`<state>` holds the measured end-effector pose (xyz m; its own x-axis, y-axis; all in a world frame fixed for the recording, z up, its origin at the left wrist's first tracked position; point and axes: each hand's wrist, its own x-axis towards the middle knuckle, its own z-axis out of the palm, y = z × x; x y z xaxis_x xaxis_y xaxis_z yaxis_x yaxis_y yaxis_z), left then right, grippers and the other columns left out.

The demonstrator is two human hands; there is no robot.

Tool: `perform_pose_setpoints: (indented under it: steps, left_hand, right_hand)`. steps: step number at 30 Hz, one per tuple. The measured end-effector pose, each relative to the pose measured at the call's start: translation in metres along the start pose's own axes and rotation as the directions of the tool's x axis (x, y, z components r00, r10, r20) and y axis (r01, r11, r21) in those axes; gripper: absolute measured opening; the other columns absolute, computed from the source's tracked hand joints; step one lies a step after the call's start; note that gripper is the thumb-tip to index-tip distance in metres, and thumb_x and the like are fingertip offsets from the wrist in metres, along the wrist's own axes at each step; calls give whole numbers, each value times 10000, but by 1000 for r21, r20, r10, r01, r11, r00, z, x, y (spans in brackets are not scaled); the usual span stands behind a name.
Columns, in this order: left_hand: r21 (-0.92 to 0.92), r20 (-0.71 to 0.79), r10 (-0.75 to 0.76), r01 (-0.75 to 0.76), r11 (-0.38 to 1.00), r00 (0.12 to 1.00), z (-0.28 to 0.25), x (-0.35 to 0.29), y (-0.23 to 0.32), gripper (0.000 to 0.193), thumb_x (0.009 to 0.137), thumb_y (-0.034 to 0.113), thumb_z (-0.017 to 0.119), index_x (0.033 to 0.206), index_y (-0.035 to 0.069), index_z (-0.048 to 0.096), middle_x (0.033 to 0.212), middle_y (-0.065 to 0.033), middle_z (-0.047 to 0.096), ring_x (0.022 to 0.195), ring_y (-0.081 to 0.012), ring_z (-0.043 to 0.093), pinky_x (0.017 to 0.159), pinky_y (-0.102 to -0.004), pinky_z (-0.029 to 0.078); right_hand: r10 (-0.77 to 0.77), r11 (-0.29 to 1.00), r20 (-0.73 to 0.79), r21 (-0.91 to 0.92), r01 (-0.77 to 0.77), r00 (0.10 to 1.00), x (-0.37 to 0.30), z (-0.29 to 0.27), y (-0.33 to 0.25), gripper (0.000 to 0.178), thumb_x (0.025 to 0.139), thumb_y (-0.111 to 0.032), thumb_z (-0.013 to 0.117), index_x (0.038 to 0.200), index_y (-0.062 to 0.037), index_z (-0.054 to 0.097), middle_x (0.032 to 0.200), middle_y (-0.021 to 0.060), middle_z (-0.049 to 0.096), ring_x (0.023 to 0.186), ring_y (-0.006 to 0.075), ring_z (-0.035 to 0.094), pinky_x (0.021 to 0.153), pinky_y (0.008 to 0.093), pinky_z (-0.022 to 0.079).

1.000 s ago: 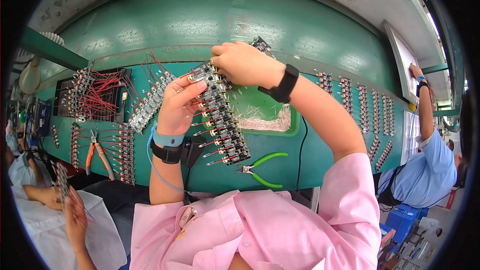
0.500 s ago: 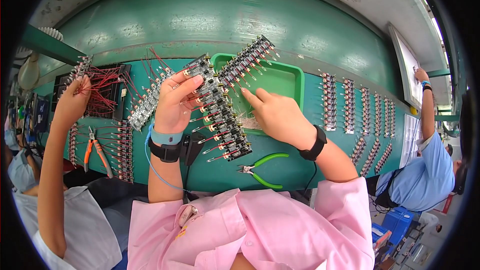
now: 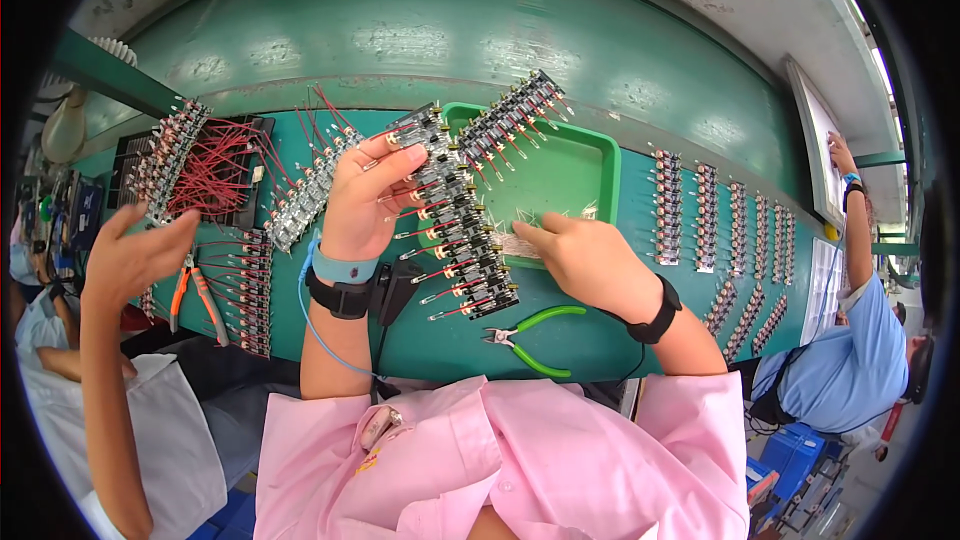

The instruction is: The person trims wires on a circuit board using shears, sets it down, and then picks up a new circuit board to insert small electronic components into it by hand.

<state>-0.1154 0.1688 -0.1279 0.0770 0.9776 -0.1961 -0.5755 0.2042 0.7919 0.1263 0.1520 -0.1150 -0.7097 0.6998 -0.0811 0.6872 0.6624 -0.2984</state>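
Note:
My left hand [image 3: 365, 195] grips a long black strip of components with red leads [image 3: 457, 220], held upright and tilted over the bench. My right hand [image 3: 580, 255] rests at the near rim of a green tray [image 3: 590, 170], its fingertips pinching at a small pile of pale loose parts [image 3: 515, 243] beside the strip. A second black strip [image 3: 515, 120] lies across the tray's far left corner. Both wrists carry black bands, and a blue coiled cord runs from the left one.
Green-handled pliers [image 3: 530, 335] lie near the bench's front edge. Several component strips [image 3: 700, 215] sit in rows at right, and more with red wires [image 3: 215, 175] at left. Orange-handled pliers [image 3: 190, 295] lie left. A neighbour's hand [image 3: 135, 250] reaches in at left; another person [image 3: 850, 340] works at right.
My right hand came down from the top of the strip to the tray's near rim and settled on the pale loose parts. The neighbour's arm at left has lowered.

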Motion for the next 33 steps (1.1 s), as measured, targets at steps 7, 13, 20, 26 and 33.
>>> perform_pose_setpoints:
  steps: [7, 13, 20, 26, 33]
  left_hand:
    - [58, 8, -25, 25, 998, 1000, -9, 1, -7, 114, 759, 73, 605, 867, 41, 589, 733, -3, 597, 572, -57, 554, 496, -198, 482]
    - [97, -12, -29, 30, 995, 1000, -8, -2, -8, 128, 749, 94, 621, 863, 46, 590, 731, 1, 592, 576, -57, 547, 496, -204, 474]
    - [115, -13, -35, 37, 993, 999, -17, -5, -1, 130, 746, 105, 627, 857, 50, 587, 738, 4, 582, 599, -62, 544, 498, -206, 465]
    - [112, 26, -30, 27, 993, 999, -30, -15, 10, 138, 741, 111, 632, 854, 50, 582, 740, 4, 574, 605, -68, 541, 508, -210, 458]
    - [113, 4, -51, 51, 992, 999, -36, -17, 12, 136, 741, 115, 632, 848, 48, 581, 743, 2, 576, 606, -72, 544, 514, -212, 460]
  right_hand:
    - [-67, 996, -212, 49, 79, 975, 14, 19, 7, 181, 675, -39, 568, 856, -45, 572, 734, 91, 504, 665, 281, 542, 554, 365, 444]
    - [-39, 997, -183, 53, 50, 982, 16, 29, 4, 105, 663, -35, 581, 764, -27, 552, 705, 86, 499, 650, 283, 536, 549, 364, 442]
    - [6, 994, -280, 103, 24, 960, 13, 23, -14, 64, 663, -10, 594, 724, -17, 575, 681, 89, 509, 597, 270, 539, 523, 342, 440]
    - [116, 948, -350, 317, 1, 929, 18, 23, -33, 73, 660, 41, 588, 714, -8, 585, 645, 81, 536, 549, 200, 554, 494, 277, 435]
    - [250, 866, -414, 500, -11, 875, 15, 20, -47, 77, 656, 63, 593, 709, 10, 573, 643, 69, 575, 521, 124, 534, 487, 236, 416]
